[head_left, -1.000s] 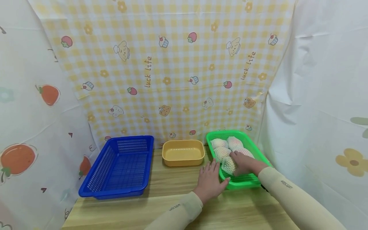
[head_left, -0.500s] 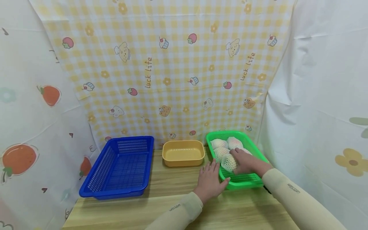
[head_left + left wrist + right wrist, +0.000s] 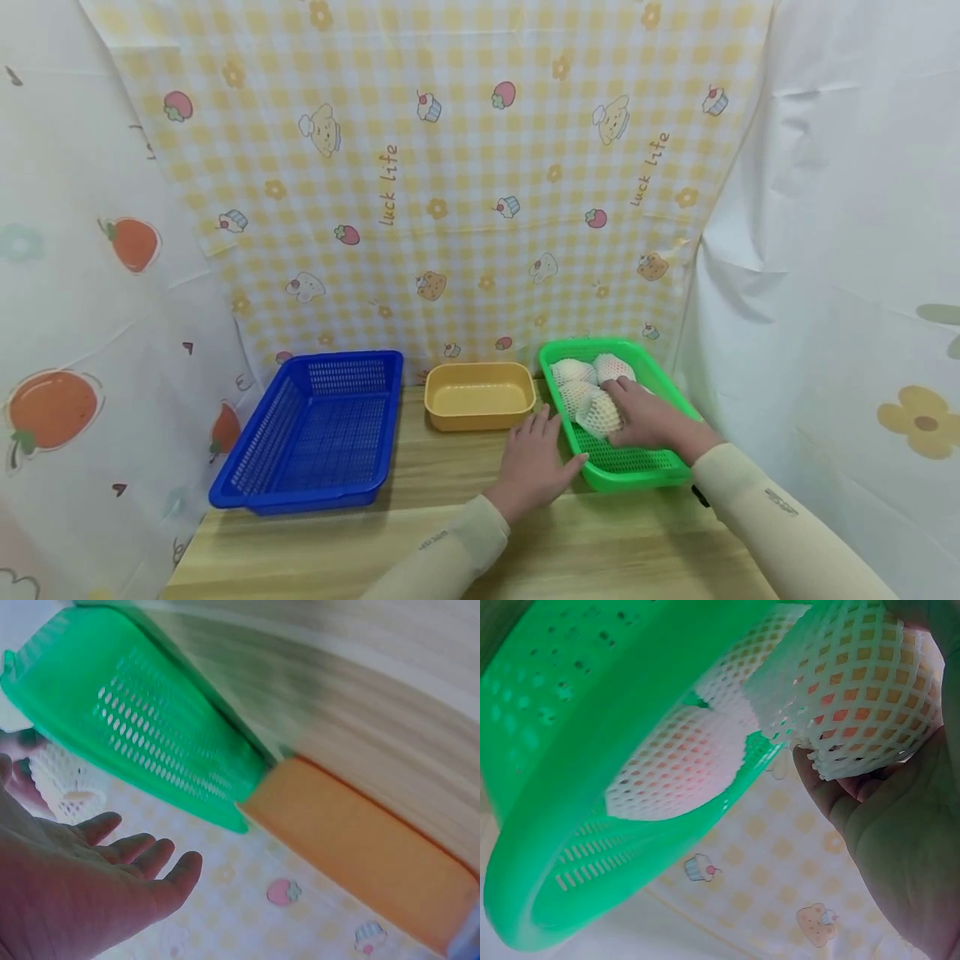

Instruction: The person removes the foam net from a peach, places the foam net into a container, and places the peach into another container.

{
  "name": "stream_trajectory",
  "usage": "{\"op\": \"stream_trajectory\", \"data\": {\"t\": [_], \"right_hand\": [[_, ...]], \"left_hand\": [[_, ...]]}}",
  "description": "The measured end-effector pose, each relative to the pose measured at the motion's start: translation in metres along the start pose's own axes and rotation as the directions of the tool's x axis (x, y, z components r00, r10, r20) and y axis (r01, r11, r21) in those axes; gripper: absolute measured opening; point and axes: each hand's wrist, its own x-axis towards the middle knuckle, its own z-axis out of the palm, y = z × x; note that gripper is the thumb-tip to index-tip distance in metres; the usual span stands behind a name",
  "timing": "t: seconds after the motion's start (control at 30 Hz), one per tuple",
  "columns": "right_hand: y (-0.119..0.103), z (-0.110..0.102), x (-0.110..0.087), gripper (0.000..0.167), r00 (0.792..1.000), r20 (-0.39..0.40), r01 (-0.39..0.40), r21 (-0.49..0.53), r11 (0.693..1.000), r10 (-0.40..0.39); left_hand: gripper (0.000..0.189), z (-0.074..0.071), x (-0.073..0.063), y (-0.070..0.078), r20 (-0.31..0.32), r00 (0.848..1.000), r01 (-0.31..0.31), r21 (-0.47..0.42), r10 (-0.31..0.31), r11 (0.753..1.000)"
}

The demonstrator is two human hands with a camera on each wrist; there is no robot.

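R hand [image 3: 651,417] reaches in over the green basket [image 3: 637,481], thumb & fingers curled round a netted fruit [image 3: 599,414], w/ yellow-orange & a bit of red showing thru the white mesh in the R wrist view. From the head cam that fruit is inside the green basket's rim, nearer its front than the rest; can't tell if it's clear of the basket floor. The other netted fruits [image 3: 573,373] lie bunched toward the green basket's far end, some w/ a pinkish tint. L hand [image 3: 531,462] is just left of the green basket, fingers apart, holding nothing; can't tell from the head cam if the thumb touches the rim. Yellow tub [image 3: 480,422] stands just left of the green basket, by its far half. Blue basket [image 3: 307,502] is further left, well apart from the green basket, w/ the tub btwn. All 3 are on a wood-grain table [image 3: 300,550]. Behind the green basket hangs a yellow-check cloth [image 3: 480,167] w/ cupcake & strawberry prints; to its right, a white cloth [image 3: 825,208].
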Motion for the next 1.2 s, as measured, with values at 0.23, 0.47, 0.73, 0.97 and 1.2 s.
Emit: {"op": "stream_trajectory", "data": {"t": [0.23, 0.47, 0.73, 0.97, 1.2], "right_hand": [[-0.015, -0.007, 0.001, 0.085, 1.0, 0.001, -0.008, 0.053, 0.999, 0.008], [-0.032, -0.008, 0.006, 0.086, 1.0, -0.018, 0.022, 0.069, 0.997, -0.021], [-0.07, -0.007, 0.016, 0.084, 0.996, -0.013, 0.091, 0.098, 0.991, -0.09], [-0.099, -0.001, 0.023, 0.086, 0.99, 0.007, 0.139, 0.106, 0.985, -0.141], [-0.119, 0.011, 0.03, 0.086, 0.978, 0.001, 0.207, 0.118, 0.971, -0.209]], "left_hand": [[0.084, -0.026, -0.016, -0.029, -0.033, 0.998, 0.043, -0.068, -0.045, 0.997], [0.073, -0.048, -0.03, -0.055, -0.104, 0.988, 0.097, -0.168, -0.116, 0.981], [0.07, -0.06, -0.044, -0.075, -0.173, 0.971, 0.13, -0.192, -0.164, 0.973], [0.063, -0.067, -0.052, -0.085, -0.215, 0.955, 0.156, -0.222, -0.204, 0.963], [0.06, -0.079, -0.057, -0.091, -0.258, 0.932, 0.188, -0.259, -0.256, 0.947]]}}
